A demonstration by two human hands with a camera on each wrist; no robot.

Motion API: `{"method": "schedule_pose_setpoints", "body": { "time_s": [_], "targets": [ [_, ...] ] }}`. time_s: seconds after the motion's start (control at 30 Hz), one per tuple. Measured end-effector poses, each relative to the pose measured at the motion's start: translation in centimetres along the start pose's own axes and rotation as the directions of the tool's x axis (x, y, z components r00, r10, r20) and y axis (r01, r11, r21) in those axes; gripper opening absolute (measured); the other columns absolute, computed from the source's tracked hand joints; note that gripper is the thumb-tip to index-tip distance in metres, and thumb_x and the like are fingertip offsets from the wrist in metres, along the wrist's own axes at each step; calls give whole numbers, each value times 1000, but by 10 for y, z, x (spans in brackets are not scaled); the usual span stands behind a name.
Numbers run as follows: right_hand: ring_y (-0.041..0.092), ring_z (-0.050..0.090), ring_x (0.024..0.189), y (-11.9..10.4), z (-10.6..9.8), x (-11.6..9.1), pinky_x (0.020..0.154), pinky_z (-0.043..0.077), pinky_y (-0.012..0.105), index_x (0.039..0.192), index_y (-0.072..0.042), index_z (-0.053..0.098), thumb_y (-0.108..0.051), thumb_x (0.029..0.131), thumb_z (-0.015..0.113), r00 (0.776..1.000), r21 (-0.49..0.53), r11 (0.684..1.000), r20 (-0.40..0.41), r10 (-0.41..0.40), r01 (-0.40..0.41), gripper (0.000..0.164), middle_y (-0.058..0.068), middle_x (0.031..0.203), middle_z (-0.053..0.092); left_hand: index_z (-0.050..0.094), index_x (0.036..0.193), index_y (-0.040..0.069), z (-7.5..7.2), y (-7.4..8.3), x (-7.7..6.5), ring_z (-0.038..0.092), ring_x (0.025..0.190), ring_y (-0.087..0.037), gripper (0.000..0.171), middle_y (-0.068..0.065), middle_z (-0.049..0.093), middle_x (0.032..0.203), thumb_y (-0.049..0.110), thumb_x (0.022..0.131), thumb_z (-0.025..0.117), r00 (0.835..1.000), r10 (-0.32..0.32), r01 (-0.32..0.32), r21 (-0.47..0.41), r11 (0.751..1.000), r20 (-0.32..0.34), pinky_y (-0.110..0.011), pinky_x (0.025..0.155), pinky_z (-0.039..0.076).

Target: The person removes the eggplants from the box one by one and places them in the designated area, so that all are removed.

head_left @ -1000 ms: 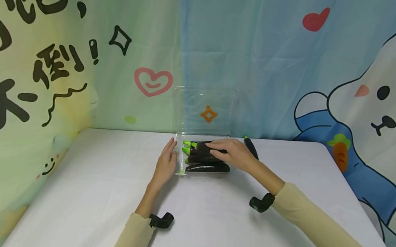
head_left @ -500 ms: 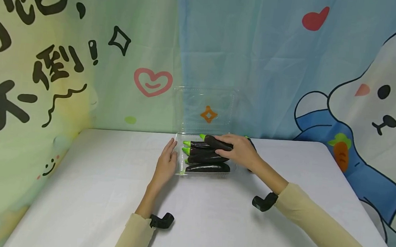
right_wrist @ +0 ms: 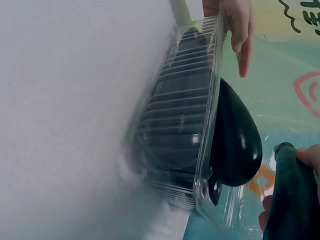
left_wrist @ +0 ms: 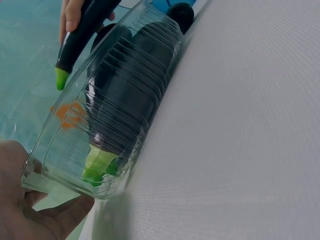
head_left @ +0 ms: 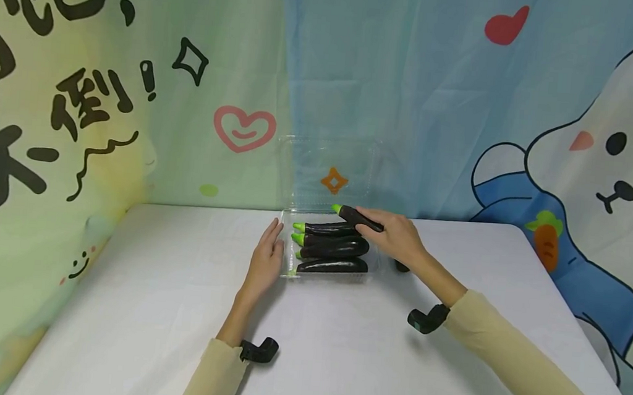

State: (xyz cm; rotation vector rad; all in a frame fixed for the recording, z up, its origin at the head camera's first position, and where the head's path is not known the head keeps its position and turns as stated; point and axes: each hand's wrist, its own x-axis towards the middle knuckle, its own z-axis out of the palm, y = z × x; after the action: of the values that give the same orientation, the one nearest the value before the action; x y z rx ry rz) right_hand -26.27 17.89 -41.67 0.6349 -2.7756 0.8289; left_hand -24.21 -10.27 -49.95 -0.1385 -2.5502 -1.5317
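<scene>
A clear plastic container holds several dark eggplants with green stem ends, lying side by side. My left hand rests against the container's left side, its fingers fairly straight. Over the back right of the container, my right hand grips one eggplant by its thick end, the green end pointing left and raised above the others. In the left wrist view this held eggplant tilts above the container wall. Another eggplant lies on the table right of the container, mostly hidden by my right hand.
The container's transparent lid stands raised at the back, close to the printed curtain. A white cloth covers the table. Each wrist carries a black camera mount.
My right hand has lifted one eggplant out of the row and moved it up and to the right. The left hand stays at the container's side.
</scene>
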Motion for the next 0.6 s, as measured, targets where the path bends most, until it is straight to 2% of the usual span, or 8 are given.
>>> {"method": "schedule_pose_setpoints", "body": {
  "time_s": [0.1, 0.23, 0.47, 0.6],
  "targets": [
    [21, 62, 65, 3, -3, -1, 49, 35, 26, 137, -18, 57, -34, 92, 65, 1000, -7, 1000, -18, 23, -23, 48, 15, 133, 61, 41, 146, 1, 0, 1, 2, 28, 148, -27, 45, -10, 32, 158, 10, 102, 38, 1000, 5, -5, -1, 1000, -4, -46, 122, 23],
    [31, 68, 90, 10, -3, -4, 55, 39, 27, 136, -18, 58, -34, 93, 63, 998, 1, 999, -51, 38, -38, 46, 14, 133, 62, 41, 146, 2, 0, 2, 2, 28, 148, -27, 46, -9, 32, 159, 10, 102, 38, 1000, -1, 1, 1, 1000, -1, -46, 121, 24],
    [33, 67, 87, 24, -6, -9, 60, 47, 34, 133, -17, 60, -31, 89, 69, 991, 11, 998, -123, 57, -56, 48, 17, 126, 65, 40, 147, 3, -1, 2, 1, 27, 148, -26, 46, -7, 31, 159, 11, 102, 38, 1000, -14, 14, 5, 1000, 6, -45, 122, 23],
    [36, 65, 96, 35, -9, -13, 68, 51, 43, 136, -18, 59, -32, 84, 75, 986, -21, 996, -144, 84, -88, 56, 20, 124, 66, 40, 147, 3, 0, 1, 1, 27, 148, -27, 46, -8, 31, 159, 11, 102, 38, 1000, -9, 9, 9, 1000, 4, -46, 122, 23]
  ]
}}
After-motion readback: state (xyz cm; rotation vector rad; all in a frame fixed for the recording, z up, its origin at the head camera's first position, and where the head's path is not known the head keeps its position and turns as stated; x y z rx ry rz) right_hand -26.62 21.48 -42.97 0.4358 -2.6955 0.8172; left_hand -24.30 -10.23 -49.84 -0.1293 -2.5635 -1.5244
